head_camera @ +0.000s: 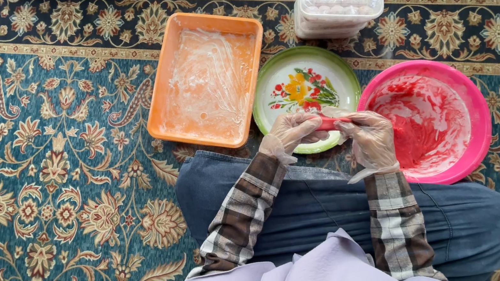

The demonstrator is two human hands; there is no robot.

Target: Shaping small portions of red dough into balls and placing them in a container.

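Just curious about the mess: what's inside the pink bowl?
The pink bowl holds smeared red paste with whitish streaks across its bottom and walls. The right hand covers its near left rim, hiding that part.

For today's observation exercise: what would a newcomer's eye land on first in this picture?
Probably the bright pink bowl at the right, smeared with red paste, and the orange tray beside the flowered plate. At centre, the gloved left hand and right hand pinch a small pink piece above the plate.
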